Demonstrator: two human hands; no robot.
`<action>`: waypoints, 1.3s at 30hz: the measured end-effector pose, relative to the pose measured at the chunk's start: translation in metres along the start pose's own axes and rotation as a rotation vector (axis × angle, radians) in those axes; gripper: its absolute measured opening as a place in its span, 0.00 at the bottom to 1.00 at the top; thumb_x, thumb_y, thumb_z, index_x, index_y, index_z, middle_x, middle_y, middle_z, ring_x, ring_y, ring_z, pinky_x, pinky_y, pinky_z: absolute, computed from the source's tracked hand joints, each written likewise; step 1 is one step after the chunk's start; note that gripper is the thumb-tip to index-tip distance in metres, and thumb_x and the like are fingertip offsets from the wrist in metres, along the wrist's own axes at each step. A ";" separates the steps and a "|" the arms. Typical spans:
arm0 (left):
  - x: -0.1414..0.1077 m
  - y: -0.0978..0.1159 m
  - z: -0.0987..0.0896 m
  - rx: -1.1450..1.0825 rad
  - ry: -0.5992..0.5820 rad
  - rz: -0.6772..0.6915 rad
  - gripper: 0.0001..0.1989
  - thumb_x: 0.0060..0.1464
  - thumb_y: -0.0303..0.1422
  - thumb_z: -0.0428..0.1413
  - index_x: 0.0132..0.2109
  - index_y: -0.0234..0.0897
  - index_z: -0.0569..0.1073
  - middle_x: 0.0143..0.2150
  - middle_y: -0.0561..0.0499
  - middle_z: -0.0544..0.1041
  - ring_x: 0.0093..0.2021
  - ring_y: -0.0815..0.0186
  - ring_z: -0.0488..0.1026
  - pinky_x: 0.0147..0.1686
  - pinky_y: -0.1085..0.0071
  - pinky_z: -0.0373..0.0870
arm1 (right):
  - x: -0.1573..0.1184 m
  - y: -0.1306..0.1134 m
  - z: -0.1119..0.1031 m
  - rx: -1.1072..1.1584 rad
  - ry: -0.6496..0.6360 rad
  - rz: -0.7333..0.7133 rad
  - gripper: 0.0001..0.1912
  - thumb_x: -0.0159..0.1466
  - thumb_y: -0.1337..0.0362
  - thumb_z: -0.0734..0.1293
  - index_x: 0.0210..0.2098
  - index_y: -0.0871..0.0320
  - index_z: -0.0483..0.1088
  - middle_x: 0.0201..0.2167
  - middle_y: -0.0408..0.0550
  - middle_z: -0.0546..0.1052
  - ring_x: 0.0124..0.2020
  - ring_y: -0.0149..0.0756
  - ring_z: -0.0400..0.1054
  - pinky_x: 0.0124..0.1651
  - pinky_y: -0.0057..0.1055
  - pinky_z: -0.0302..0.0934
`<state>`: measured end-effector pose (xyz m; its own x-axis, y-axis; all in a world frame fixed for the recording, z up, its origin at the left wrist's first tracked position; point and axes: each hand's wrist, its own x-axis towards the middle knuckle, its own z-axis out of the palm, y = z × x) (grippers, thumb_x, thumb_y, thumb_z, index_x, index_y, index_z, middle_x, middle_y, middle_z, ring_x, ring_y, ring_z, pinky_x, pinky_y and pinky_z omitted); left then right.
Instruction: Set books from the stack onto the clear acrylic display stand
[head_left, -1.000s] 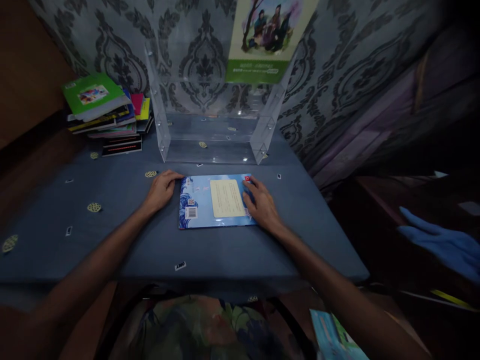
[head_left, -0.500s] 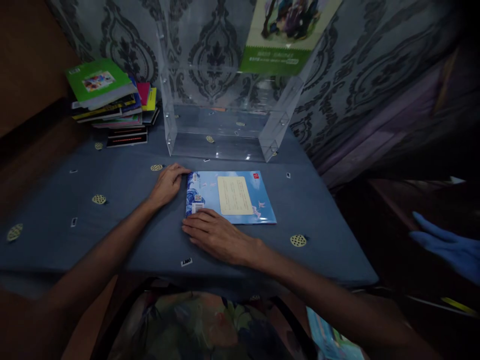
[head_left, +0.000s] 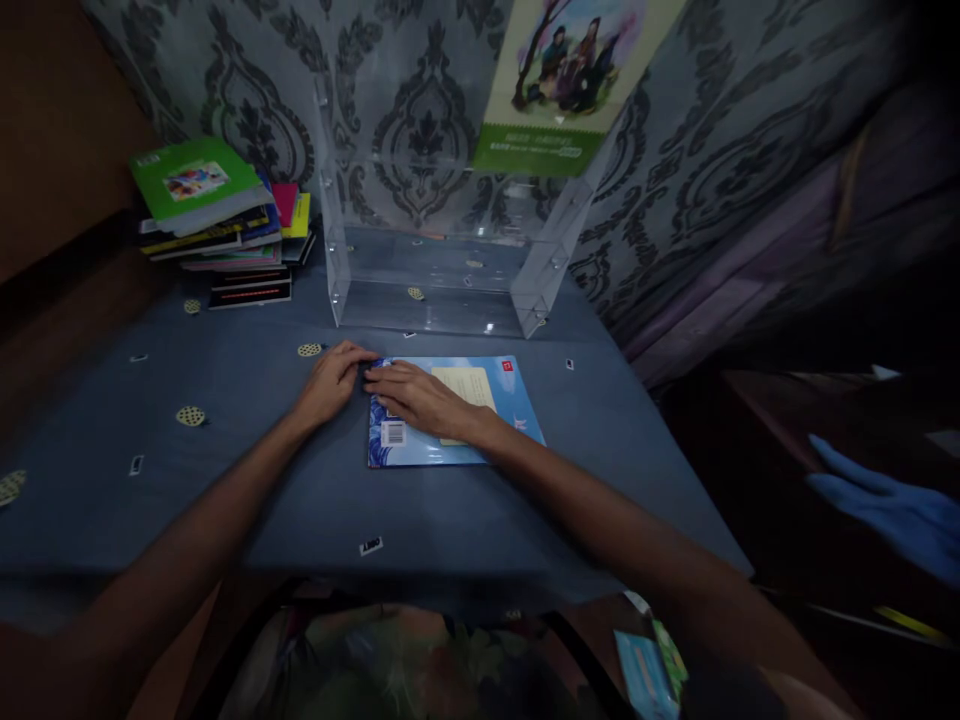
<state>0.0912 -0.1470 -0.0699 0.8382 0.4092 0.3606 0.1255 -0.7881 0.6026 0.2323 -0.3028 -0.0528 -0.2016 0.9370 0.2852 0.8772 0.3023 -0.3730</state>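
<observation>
Right hand [head_left: 420, 398]: fingers extended flat, unclenched, laid across the left portion of the blue book [head_left: 450, 455]. Left hand [head_left: 330, 384]: fingers loosely extended, tips at the book's upper left corner. The book lies flat on the table [head_left: 315, 510], in front of the clear acrylic rack [head_left: 427, 308]. A book stack [head_left: 217, 235] occupies the table's far left.

No words could be read: the print on the blue book [head_left: 450, 456], its barcode label [head_left: 393, 433], the green band [head_left: 529, 150] and the cloth [head_left: 637, 480] was too small or blurred.
</observation>
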 end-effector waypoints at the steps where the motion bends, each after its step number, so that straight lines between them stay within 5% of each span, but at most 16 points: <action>1: 0.000 0.000 0.000 0.000 0.005 -0.001 0.20 0.61 0.28 0.44 0.48 0.37 0.80 0.44 0.46 0.78 0.47 0.60 0.74 0.53 0.61 0.70 | 0.003 0.004 0.000 -0.010 0.003 0.014 0.16 0.73 0.66 0.60 0.57 0.55 0.72 0.62 0.52 0.73 0.65 0.40 0.64 0.70 0.50 0.54; 10: -0.006 0.019 -0.004 0.108 0.092 0.015 0.19 0.63 0.30 0.43 0.54 0.37 0.74 0.47 0.46 0.78 0.50 0.58 0.73 0.54 0.60 0.69 | 0.008 0.009 0.005 -0.032 0.035 0.065 0.17 0.72 0.70 0.59 0.58 0.59 0.70 0.63 0.57 0.71 0.66 0.42 0.62 0.70 0.51 0.52; 17: -0.009 0.023 -0.003 0.168 0.031 0.037 0.21 0.64 0.33 0.42 0.58 0.38 0.70 0.53 0.45 0.78 0.54 0.56 0.73 0.58 0.56 0.67 | 0.008 0.008 0.005 0.049 0.120 0.162 0.18 0.71 0.74 0.57 0.58 0.58 0.66 0.56 0.55 0.73 0.61 0.38 0.66 0.65 0.39 0.60; 23: -0.007 0.023 -0.001 0.226 0.012 0.076 0.21 0.64 0.37 0.42 0.56 0.35 0.71 0.53 0.43 0.79 0.53 0.53 0.75 0.56 0.54 0.70 | 0.001 0.018 0.005 0.135 0.107 0.187 0.22 0.72 0.72 0.57 0.64 0.55 0.61 0.63 0.54 0.70 0.67 0.42 0.61 0.68 0.48 0.55; 28: -0.007 0.026 -0.003 0.244 0.000 0.075 0.20 0.64 0.37 0.42 0.55 0.36 0.72 0.51 0.43 0.80 0.52 0.53 0.76 0.55 0.55 0.71 | -0.029 0.024 -0.007 0.132 0.057 0.227 0.22 0.74 0.65 0.56 0.66 0.59 0.60 0.69 0.58 0.62 0.72 0.43 0.51 0.72 0.48 0.49; 39: -0.007 0.027 -0.004 0.251 -0.012 0.037 0.21 0.63 0.38 0.42 0.53 0.35 0.73 0.51 0.43 0.80 0.51 0.53 0.76 0.53 0.55 0.72 | -0.135 0.068 -0.049 0.123 0.228 0.415 0.23 0.73 0.62 0.56 0.66 0.53 0.63 0.66 0.52 0.67 0.71 0.43 0.55 0.72 0.54 0.46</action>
<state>0.0864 -0.1689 -0.0531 0.8509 0.3733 0.3698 0.2211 -0.8928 0.3925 0.3406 -0.4176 -0.0732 0.2670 0.9246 0.2718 0.8027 -0.0573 -0.5937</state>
